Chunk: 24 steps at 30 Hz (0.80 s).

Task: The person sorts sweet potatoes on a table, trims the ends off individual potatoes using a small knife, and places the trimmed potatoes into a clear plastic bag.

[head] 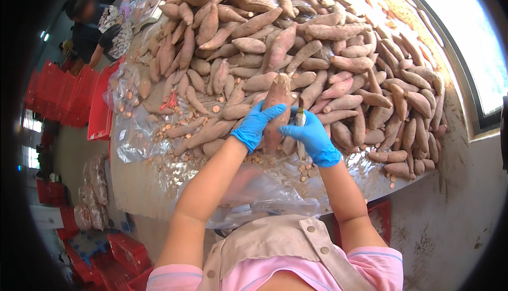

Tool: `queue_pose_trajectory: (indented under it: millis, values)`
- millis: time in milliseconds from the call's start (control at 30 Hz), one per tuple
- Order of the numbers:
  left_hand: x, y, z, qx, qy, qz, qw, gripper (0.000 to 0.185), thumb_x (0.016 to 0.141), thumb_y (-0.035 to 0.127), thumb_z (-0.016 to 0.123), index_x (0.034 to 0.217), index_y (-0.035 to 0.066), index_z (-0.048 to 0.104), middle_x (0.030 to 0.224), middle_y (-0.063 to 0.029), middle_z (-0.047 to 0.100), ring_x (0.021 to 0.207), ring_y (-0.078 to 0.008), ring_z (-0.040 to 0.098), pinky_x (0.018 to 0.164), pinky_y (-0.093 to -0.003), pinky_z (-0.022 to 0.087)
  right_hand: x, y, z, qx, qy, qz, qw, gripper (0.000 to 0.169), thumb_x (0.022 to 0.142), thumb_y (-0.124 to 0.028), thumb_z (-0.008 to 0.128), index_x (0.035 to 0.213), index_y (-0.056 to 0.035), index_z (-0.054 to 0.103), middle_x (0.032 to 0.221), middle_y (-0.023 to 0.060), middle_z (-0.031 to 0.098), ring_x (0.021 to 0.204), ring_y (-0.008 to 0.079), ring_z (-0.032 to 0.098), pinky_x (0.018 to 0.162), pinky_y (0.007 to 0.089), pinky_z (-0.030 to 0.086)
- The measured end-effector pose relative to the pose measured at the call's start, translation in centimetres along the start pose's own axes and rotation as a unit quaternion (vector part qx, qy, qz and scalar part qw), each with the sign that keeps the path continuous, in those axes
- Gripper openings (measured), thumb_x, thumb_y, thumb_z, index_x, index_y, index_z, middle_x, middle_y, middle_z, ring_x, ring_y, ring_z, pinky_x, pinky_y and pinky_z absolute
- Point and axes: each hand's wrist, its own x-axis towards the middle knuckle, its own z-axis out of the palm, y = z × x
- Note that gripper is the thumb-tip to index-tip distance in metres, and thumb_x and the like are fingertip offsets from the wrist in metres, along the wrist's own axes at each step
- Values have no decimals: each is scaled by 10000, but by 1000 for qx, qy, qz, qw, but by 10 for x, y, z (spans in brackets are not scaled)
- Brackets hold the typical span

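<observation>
A large sweet potato (276,92) stands nearly upright between my hands, its pale cut end pointing away from me. My left hand (260,126), in a blue glove, grips it from the left side. My right hand (311,135), gloved the same way, holds a small knife (301,126) in its curled fingers, and its thumb reaches to the sweet potato's right side. Part of the knife is hidden by the fingers. Just beyond both hands lies a big pile of sweet potatoes (250,44) on the table (135,191).
Clear plastic bags (270,191) lie at the table's front edge and on its left side (139,140). Cut slices (305,170) are scattered about. Red crates (99,104) stand at the left. Another person (99,29) works at the far left. A window (472,44) borders the right.
</observation>
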Motion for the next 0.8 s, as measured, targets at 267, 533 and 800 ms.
queue_pose_trajectory:
  millis: [267, 533, 800]
  values:
    - [-38, -5, -36, 281, 121, 166, 938, 533, 705, 180, 777, 1136, -8, 527, 1054, -80, 592, 951, -151, 549, 843, -288, 463, -3, 1, 11, -349, 83, -221, 907, 103, 869, -117, 569, 922, -38, 529, 807, 172, 585, 696, 337, 578, 589, 378, 457]
    - [-50, -5, -20, 355, 134, 177, 908, 592, 677, 180, 789, 1164, -14, 513, 1066, -95, 604, 966, -144, 554, 855, -294, 466, -8, -10, 17, -461, 101, -295, 831, 129, 829, -131, 590, 886, -43, 515, 763, 169, 570, 692, 361, 574, 573, 423, 444]
    - [-57, -9, -20, 320, 111, 167, 926, 648, 665, 213, 804, 1186, -26, 501, 1084, -108, 602, 975, -164, 560, 877, -304, 461, -1, -6, 1, -564, 60, -98, 818, 72, 792, -72, 574, 833, -26, 538, 745, 190, 589, 703, 357, 596, 583, 418, 460]
